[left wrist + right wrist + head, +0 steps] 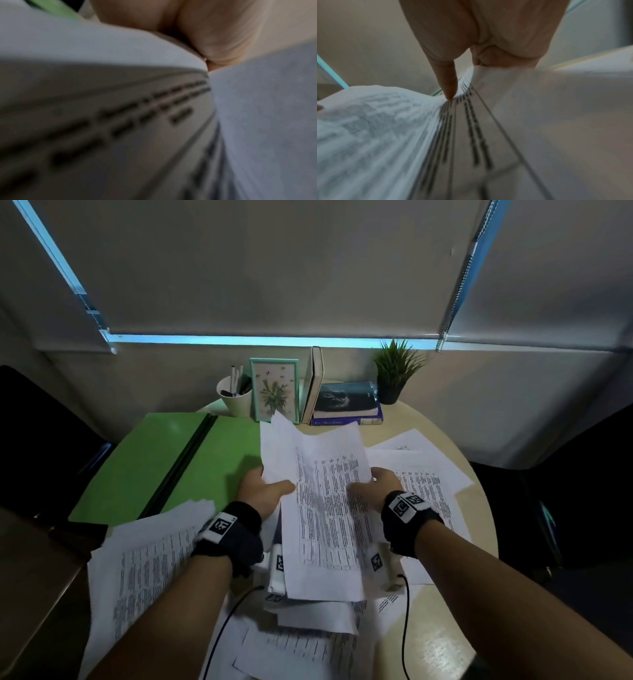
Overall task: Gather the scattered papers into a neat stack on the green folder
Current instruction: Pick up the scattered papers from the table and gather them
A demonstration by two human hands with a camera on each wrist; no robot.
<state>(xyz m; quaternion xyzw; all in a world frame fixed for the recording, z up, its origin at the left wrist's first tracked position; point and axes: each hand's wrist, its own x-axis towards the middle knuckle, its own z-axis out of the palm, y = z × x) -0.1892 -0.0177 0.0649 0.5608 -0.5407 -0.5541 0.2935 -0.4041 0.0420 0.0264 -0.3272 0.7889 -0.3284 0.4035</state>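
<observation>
Round pale table (455,635) fills the view, and across its far left lies the green folder (144,467), open flat with a dark spine down the middle. Loose papers (147,570) sprawl over the near left, more sheets fan out on the right side and a heap sits near the front edge. Lifted above the middle of the table, just right of the folder, is a held bundle of printed sheets (325,508), tilted and a little bowed. Left hand (263,491) grips its left edge, thumb lying across the printed face, fingers hidden behind the paper. Right hand (376,487) clamps the right edge; the right wrist view shows the thumb (448,86) pressing down on the top sheet, the fingers tucked under it. Along the far rim: stacked books (346,409), a potted plant (397,371), a framed picture (274,390), a pen cup (234,395).
</observation>
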